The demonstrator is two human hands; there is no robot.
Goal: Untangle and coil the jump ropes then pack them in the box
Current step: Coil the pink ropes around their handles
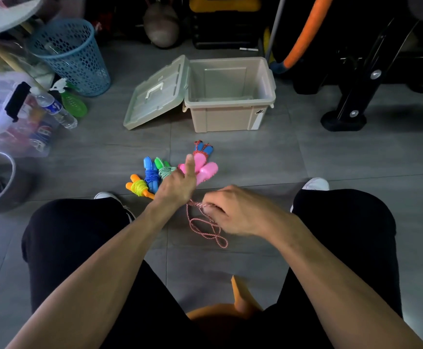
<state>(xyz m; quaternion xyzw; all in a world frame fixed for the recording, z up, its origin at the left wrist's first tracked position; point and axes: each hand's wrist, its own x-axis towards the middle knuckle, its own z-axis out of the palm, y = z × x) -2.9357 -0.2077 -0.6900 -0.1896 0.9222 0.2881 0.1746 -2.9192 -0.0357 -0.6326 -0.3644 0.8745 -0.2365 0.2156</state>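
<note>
My left hand (179,183) grips the pink handles (206,171) of a jump rope, thumb raised. My right hand (233,210) is closed on that rope's pink-and-white cord (206,229), which hangs in loose loops onto the floor between my knees. Coiled ropes lie in a row on the tiles: orange handles with yellow cord (138,187), blue handles with blue cord (150,176), green handles with pale cord (165,168), and blue handles with red cord (204,147). The beige box (230,117) stands open beyond them, nothing visible inside.
The box's lid (155,94) leans open on its left side. A blue mesh basket (70,55), a water bottle (55,109), a clear storage tub (6,114) and a metal bowl (0,182) crowd the left. Black equipment legs (349,114) stand right.
</note>
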